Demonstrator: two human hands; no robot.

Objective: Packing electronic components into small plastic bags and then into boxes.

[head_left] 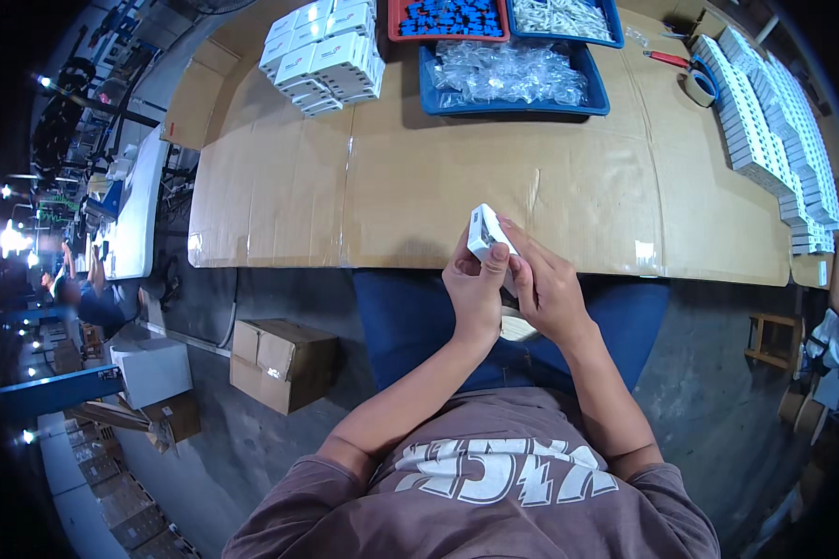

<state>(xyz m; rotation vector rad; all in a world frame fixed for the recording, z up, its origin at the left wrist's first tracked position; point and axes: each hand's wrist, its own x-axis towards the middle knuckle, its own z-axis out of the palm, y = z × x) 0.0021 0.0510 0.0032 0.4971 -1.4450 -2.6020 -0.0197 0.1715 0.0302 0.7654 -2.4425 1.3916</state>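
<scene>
Held box point(481, 230): smooth, low sheen; card or plastic, cannot tell. Tabletop point(429, 186): matt cardboard, lightly creased, with glossy tape point(645, 252). Nearest tray point(517, 110): smooth plastic; pieces point(508, 73) inside, clear glossy plastic. Shirt point(494, 526): matt cloth, wrinkled. Carton point(280, 363): dull cardboard. Stool point(774, 320): wood. Floor point(224, 456): smooth, faint sheen.

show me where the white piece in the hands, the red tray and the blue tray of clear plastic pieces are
White piece point(478, 238): head view, on its left side.
Red tray point(449, 38): head view, on its near wall.
Blue tray point(517, 110): head view, on its near wall.
</scene>
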